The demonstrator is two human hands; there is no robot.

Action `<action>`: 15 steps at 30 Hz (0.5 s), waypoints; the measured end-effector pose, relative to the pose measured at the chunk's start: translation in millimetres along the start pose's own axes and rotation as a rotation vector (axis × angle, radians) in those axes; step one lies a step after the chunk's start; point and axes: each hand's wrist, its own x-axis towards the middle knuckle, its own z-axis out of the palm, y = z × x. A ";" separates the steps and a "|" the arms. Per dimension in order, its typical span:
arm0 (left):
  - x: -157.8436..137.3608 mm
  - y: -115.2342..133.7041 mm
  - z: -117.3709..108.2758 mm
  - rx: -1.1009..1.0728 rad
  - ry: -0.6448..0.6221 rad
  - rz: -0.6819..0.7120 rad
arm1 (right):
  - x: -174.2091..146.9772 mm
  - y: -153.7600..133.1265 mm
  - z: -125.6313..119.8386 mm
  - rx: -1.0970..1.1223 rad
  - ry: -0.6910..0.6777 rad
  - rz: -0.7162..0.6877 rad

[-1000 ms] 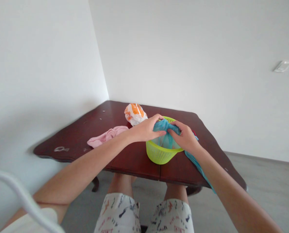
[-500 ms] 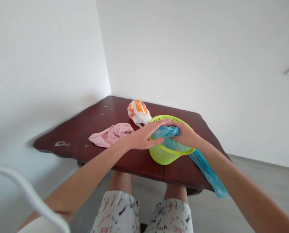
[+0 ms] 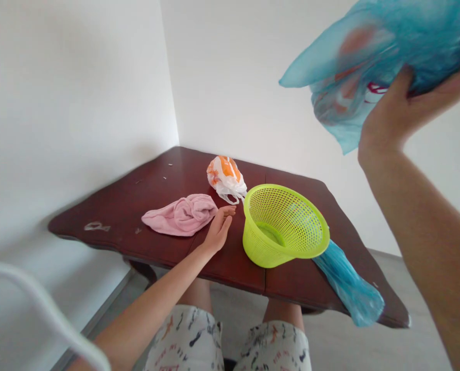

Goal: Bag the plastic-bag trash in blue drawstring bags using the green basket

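Note:
My right hand (image 3: pixel 403 108) is raised at the upper right, gripping a thin blue plastic bag (image 3: pixel 338 56). Some reddish print or contents show faintly through the bag. Low over the table, my left hand (image 3: pixel 219 229) has its fingers stretched out and holds nothing. It is between a crumpled pink towel (image 3: pixel 179 215) and a lime-green plastic basket (image 3: pixel 266 252) with perforated walls. The basket stands upright, and its inside is bare. Another blue plastic bag (image 3: pixel 349 283) lies to the basket's right, drooping over the table's front edge.
A white and orange plastic bag (image 3: pixel 225 175), bundled up, sits behind the basket on the dark red wooden table (image 3: pixel 145 180). White walls meet behind the table's far left corner. A blurred white cable (image 3: pixel 40 304) crosses the lower left.
My right hand has lifted a blue plastic bag out of the basket, up and to the right. My left hand has drawn back left from the basket.

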 end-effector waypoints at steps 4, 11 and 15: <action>-0.2 -12.3 2.6 -0.014 -0.015 -0.065 | -34.4 32.1 29.9 -0.383 0.026 -0.180; 1.0 -7.5 2.3 0.070 -0.065 -0.188 | -155.7 78.1 68.7 -0.594 -0.474 0.376; 3.2 -5.0 3.8 0.064 -0.089 -0.249 | -219.9 95.1 77.4 -0.613 -0.702 0.546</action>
